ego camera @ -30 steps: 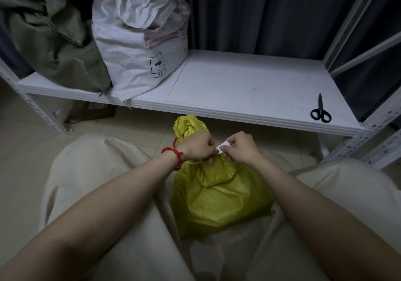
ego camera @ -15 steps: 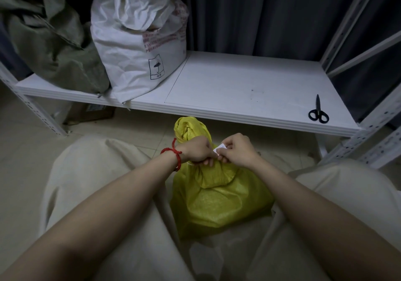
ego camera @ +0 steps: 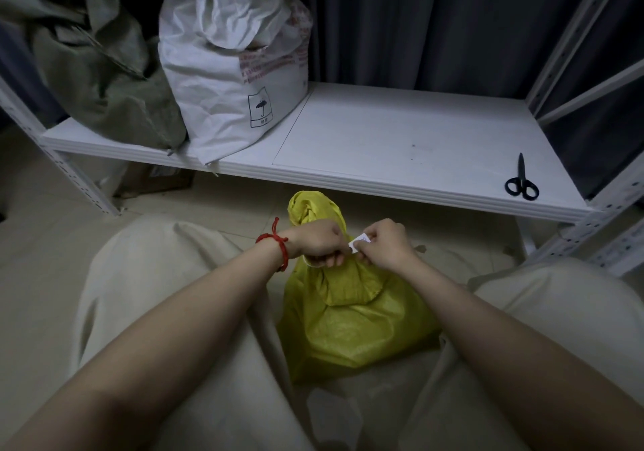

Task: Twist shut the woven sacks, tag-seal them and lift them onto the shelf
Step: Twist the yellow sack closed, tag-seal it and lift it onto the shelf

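yellow sack [ego camera: 348, 328] neck: left hand [ego camera: 322, 241] grips | tag [ego camera: 359, 243]: right hand [ego camera: 385, 245] pinches

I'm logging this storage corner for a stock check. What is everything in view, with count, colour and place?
yellow woven sack: one, yellow, on the floor between the knees, neck twisted
small paper tag: one, white, at that sack's neck
white woven sack: one, white with red print, left on the shelf
grey-green woven sack: one, grey-green, far left on the shelf
metal shelf: one, white, straight ahead
black-handled scissors: one pair, black, shelf's right front corner
brown box: one, brown, under the shelf, partly hidden
curtain: one, dark, behind the shelf
cord bracelet: one, red, left wrist
left hand: one, grips the yellow sack's neck
right hand: one, pinches the tag
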